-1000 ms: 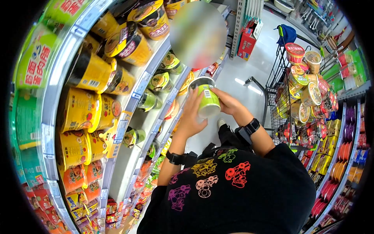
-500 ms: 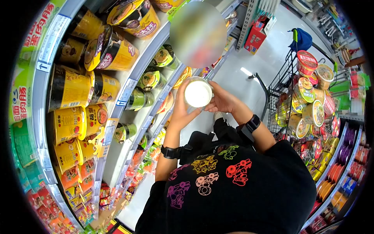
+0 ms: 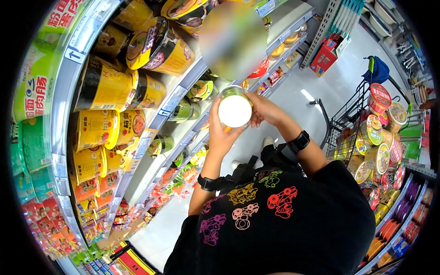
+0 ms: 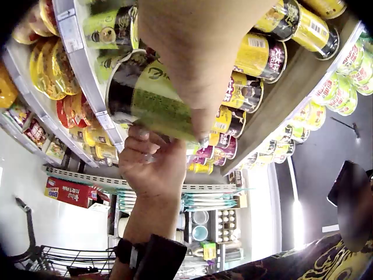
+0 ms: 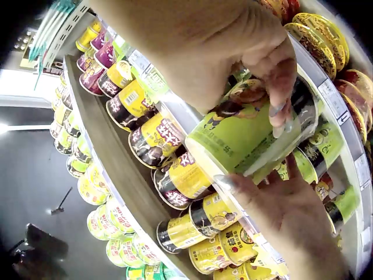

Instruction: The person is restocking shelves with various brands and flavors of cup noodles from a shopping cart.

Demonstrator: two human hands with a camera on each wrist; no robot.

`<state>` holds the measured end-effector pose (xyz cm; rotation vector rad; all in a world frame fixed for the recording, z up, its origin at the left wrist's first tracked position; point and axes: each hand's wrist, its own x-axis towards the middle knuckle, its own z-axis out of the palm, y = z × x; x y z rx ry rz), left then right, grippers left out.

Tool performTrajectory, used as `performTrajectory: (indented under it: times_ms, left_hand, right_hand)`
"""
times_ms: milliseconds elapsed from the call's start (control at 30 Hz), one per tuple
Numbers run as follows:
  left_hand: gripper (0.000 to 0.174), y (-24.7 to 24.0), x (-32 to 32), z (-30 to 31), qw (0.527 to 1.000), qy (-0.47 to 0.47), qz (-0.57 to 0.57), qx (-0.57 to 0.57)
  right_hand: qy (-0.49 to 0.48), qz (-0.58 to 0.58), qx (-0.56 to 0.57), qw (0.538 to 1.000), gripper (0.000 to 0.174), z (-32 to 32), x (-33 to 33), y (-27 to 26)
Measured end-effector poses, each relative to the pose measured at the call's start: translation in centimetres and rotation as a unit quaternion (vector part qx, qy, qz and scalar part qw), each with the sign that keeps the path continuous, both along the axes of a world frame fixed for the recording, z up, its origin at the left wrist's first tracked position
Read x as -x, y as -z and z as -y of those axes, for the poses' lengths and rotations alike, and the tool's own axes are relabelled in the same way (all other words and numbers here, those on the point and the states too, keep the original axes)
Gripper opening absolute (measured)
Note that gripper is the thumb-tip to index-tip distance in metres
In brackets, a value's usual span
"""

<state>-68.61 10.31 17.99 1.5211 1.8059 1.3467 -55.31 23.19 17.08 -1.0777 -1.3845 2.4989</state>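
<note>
Both hands hold a green and black instant noodle cup (image 3: 235,111) in front of the body, its round white end facing the head camera. The left hand (image 3: 221,134) grips one side, thumb near the lower edge. From the other side the right hand (image 3: 266,110) curls its fingers against the cup. In the right wrist view, the cup's green printed wall (image 5: 239,140) shows between the right hand (image 5: 256,58) above and the left hand (image 5: 285,213) below. The left wrist view has the cup (image 4: 157,96) partly covered by the left hand.
Shelves of yellow noodle cups (image 3: 96,128) run along the left, with similar green cups (image 3: 200,90) close behind the hands. A shopping cart (image 3: 341,144) piled with noodle bowls (image 3: 376,158) stands at right. A red box (image 3: 326,57) sits farther down the aisle.
The cup has turned from showing its green side to showing its white end, while both hands stay on it. The head view has shifted, with the cart now farther right.
</note>
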Motion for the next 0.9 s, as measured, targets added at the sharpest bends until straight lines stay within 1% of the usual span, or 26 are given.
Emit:
performTrajectory:
  times_ms: [133, 267, 333, 433, 467, 533, 567, 600, 667, 700, 800, 833, 900]
  left_hand:
    - [0.088, -0.6, 1.0, 1.0, 0.997, -0.013, -0.073, -0.007]
    - [0.088, -1.1, 1.9, 1.3, 0.995, -0.017, -0.099, -0.025]
    - [0.089, -1.3, 2.5, 1.6, 0.992, -0.012, -0.119, -0.027]
    - [0.091, -1.7, 3.1, 1.7, 0.994, -0.010, -0.105, -0.015]
    - [0.091, -1.8, 3.3, 1.6, 0.992, -0.005, -0.125, -0.028]
    - [0.092, -2.0, 3.5, 1.5, 0.985, 0.004, -0.165, -0.055]
    - [0.093, -1.8, 3.7, 1.5, 0.978, 0.003, -0.200, -0.057]
    - [0.094, -1.9, 3.7, 1.5, 0.975, 0.014, -0.217, -0.041]
    - [0.096, -2.1, 3.9, 1.5, 0.967, 0.030, -0.251, -0.011]
    - [0.098, -1.9, 4.0, 1.4, 0.963, 0.044, -0.263, 0.022]
    - [0.103, 0.6, 4.1, 1.0, 0.993, 0.094, -0.076, 0.016]
    - [0.101, 1.5, 4.3, 0.9, 0.992, 0.119, -0.005, 0.032]
    - [0.098, 3.1, 4.9, 0.4, 0.988, 0.111, 0.104, 0.028]
  right_hand:
    - [0.011, -0.002, -0.012, 1.000, 0.062, 1.1, 1.5, 0.4]
    - [0.014, 0.014, -0.048, 0.999, 0.063, 1.6, 2.3, -0.3]
    - [0.018, 0.012, -0.054, 0.998, 0.062, 2.0, 2.7, -0.8]
    - [0.033, 0.006, -0.056, 0.998, 0.061, 2.5, 3.2, -1.2]
    - [0.040, 0.003, -0.056, 0.998, 0.061, 2.6, 3.3, -1.3]
    - [0.082, -0.042, -0.037, 0.995, 0.056, 2.6, 3.7, -0.8]
    - [0.101, -0.065, -0.028, 0.992, 0.056, 2.6, 3.8, -0.8]
    - [0.127, -0.074, -0.063, 0.987, 0.059, 2.7, 3.7, -1.0]
    - [0.169, -0.095, -0.134, 0.972, 0.074, 2.6, 3.4, -1.6]
    - [0.190, -0.095, -0.142, 0.967, 0.100, 2.1, 3.5, -1.3]
    - [0.225, -0.103, -0.335, 0.909, 0.112, 1.5, 4.5, 0.9]
    - [0.220, -0.076, -0.356, 0.905, 0.119, 1.3, 4.6, 1.2]
    - [0.195, -0.040, -0.445, 0.873, 0.119, 1.6, 5.2, 0.2]
